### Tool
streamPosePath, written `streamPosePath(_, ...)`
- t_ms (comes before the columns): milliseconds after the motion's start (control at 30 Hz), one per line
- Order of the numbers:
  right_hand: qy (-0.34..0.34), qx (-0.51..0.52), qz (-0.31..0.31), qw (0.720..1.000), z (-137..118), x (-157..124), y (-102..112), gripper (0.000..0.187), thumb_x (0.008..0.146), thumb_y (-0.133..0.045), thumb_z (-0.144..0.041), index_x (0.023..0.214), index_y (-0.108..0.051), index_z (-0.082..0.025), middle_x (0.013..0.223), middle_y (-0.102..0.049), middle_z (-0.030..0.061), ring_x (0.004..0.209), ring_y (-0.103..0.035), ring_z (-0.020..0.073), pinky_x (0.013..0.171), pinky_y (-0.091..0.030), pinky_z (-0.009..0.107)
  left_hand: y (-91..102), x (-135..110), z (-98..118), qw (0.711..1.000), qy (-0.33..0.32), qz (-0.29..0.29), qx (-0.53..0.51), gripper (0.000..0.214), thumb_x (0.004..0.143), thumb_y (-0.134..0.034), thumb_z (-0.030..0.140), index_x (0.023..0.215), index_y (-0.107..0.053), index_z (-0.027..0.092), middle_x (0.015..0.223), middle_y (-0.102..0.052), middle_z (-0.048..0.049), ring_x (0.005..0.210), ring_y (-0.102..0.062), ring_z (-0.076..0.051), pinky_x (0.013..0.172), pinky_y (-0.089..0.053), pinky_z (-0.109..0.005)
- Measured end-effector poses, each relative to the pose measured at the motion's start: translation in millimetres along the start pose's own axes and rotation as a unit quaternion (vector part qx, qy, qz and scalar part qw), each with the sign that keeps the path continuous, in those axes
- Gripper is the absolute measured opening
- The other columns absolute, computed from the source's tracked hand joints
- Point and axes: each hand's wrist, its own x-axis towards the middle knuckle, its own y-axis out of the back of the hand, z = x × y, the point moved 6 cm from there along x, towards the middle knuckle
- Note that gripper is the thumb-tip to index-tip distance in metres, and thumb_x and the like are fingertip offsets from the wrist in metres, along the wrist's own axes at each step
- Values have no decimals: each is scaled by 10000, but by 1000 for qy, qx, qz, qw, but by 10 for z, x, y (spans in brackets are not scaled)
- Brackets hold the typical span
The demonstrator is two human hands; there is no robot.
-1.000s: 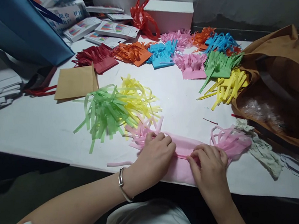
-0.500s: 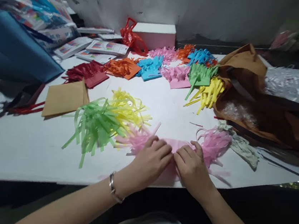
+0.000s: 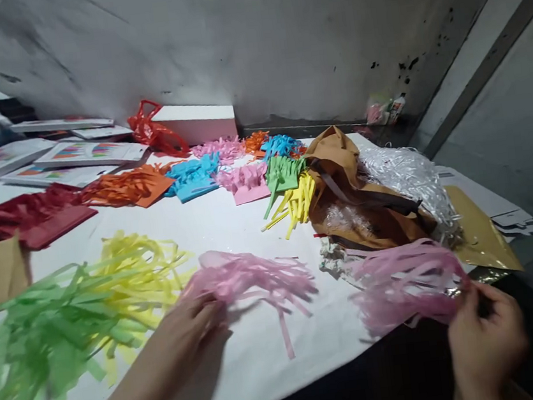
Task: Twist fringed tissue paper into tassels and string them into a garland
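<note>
Near the table's front edge, my left hand [image 3: 203,323] is closed on the gathered end of a pink tissue-paper tassel [image 3: 256,275], whose strips fan out to the right over the white surface. My right hand [image 3: 488,329] pinches the end of a second pink tassel [image 3: 405,280] at the table's right front edge; its strips hang loose to the left. A gap of white table separates the two tassels. To the left of my left hand lie a green tassel [image 3: 55,333] and a yellow tassel [image 3: 144,265], partly overlapping.
Folded fringed paper in dark red [image 3: 52,218], orange [image 3: 140,185] and blue [image 3: 196,176] lies farther back. At right are a brown cloth bag [image 3: 338,153] and silvery shreds [image 3: 413,177]. Flat boxes [image 3: 92,152] and a red plastic bag [image 3: 153,132] sit by the wall.
My hands have moved apart, the right one far to the right. The pink paper that lay between them now shows as two tassels, one in each hand. The view has turned right.
</note>
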Motion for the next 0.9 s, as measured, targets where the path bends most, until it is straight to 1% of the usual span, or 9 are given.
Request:
streamPosePath(100,182,-112,-40,976,-208,31,185,182,866,-631,-214,1020,-727,-210,900,-717,175,909,-665,346,883,-432,544,168,121,196,999,-7,1,-42,217,935,-534,323,963,-739,260,1027,-742,-42,880,-710,-223,779,-553,-274)
streamPosePath(167,332,-65,-143,930,-653,-113,38,168,869,-592,-134,907,-735,-214,805,-735,104,766,-686,257,878,-487,465,256,253,554,989,-21,-26,-143,183,917,-579,325,987,-742,281,1000,-749,-31,844,-714,-182,745,-547,-208)
streamPosePath(233,443,10,-191,876,-1144,-281,-115,322,931,-458,-52,832,-726,-200,759,-741,28,757,-700,172,1001,-462,380,270,430,950,964,-8,-77,-255,224,921,-577,325,1084,-725,280,1065,-740,-41,912,-703,-176,788,-535,-190)
streamPosePath(300,470,58,-204,857,-1491,-344,-265,400,954,-379,0,831,-723,-162,759,-742,5,796,-700,139,1070,-423,368,162,608,1276,917,29,-166,-360,238,915,-572,348,1060,-733,248,1005,-741,-49,885,-680,-181,775,-522,-206)
streamPosePath(400,439,108,-197,870,-1681,-316,-420,311,968,-422,-41,899,-717,-111,814,-747,38,848,-695,149,1025,-460,364,-109,755,1508,804,124,-308,-493,258,851,-652,414,821,-717,167,717,-657,-10,652,-555,-129,601,-440,-189)
streamPosePath(500,326,184,-194,907,-1590,-266,-521,216,961,-476,-78,922,-686,-111,786,-716,49,785,-681,146,942,-509,368,-264,812,1489,726,185,-313,-584,408,743,-759,520,727,-642,129,621,-529,32,588,-411,-92,542,-343,-179)
streamPosePath(667,27,333,-246,910,-1329,-474,-815,191,985,-525,-290,1074,-665,-195,842,-679,58,757,-675,168,669,-587,293,-302,881,1336,758,175,-184,-600,471,777,-714,590,711,-612,135,657,-568,0,643,-484,-122,594,-398,-210)
streamPosePath(767,-35,345,-234,908,-1248,-629,-912,217,938,-625,-267,1149,-665,-239,860,-679,49,753,-680,165,624,-577,251,-308,960,1310,787,149,-184,-569,464,845,-636,594,742,-639,141,629,-585,-7,577,-506,-117,544,-408,-206)
streamPosePath(900,-53,303,-226,924,-1125,-647,-975,231,928,-615,-164,1126,-665,-272,793,-682,11,694,-679,143,640,-561,224,-169,1167,1348,861,52,-166,-479,273,920,-592,425,886,-683,169,739,-680,-40,624,-585,-130,562,-446,-198)
